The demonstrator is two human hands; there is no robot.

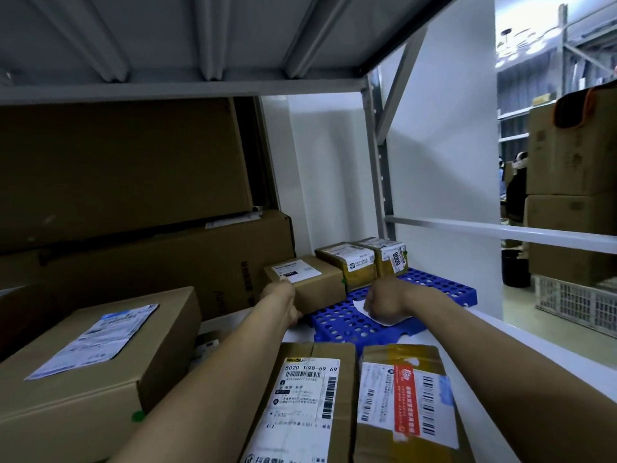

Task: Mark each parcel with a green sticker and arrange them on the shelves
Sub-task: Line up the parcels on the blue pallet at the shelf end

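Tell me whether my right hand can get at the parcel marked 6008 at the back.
Probably yes. The right hand lies on the blue tray just in front of the 6008 parcel, with nothing between them. It seems to grip a white sheet, so it may need to drop that first.

Small brown box point(310, 285): white label on top, lies flat, near end in left hand point(283, 297) fingers. Green dot point(343, 281) on its side, far from those fingers.
Two taped boxes point(344, 265): side by side, just past small box.
White sheet point(359, 304): right hand point(384, 302) fingers curled on it.
Big box point(100, 345): left of left arm, green dot on near corner.
Two long boxes point(307, 396): between arms, far behind fingers.
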